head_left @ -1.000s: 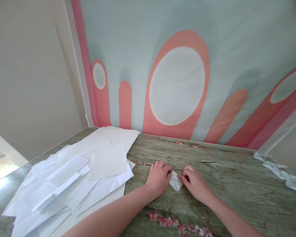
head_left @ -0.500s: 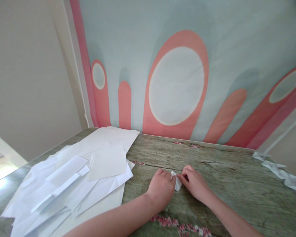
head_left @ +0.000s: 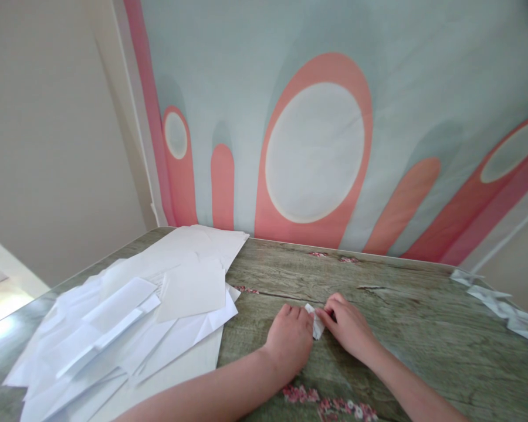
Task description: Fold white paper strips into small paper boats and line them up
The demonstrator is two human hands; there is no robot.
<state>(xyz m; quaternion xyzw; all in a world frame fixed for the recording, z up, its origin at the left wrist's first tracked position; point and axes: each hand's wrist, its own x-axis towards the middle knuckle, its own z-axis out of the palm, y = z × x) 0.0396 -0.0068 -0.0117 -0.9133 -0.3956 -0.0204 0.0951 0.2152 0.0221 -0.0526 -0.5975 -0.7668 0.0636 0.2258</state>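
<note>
A small folded piece of white paper [head_left: 318,327] lies at the middle of the table, between my two hands. My left hand [head_left: 290,334] closes on its left side, knuckles up, covering part of it. From the right, my right hand [head_left: 345,325] pinches its upper edge with thumb and curled fingers. The paper's narrow end pokes out above the left fingertips, and its lower part shows in the gap between the hands.
Loose white sheets [head_left: 189,290], some folded, are heaped on the left of the wood-patterned table [head_left: 281,266]. A row of small folded paper pieces [head_left: 488,299] runs along the right edge. Behind the table rises a blue and coral patterned backdrop [head_left: 246,88].
My left hand has shifted very slightly right and down against the paper. The right hand and the folded paper look almost the same.
</note>
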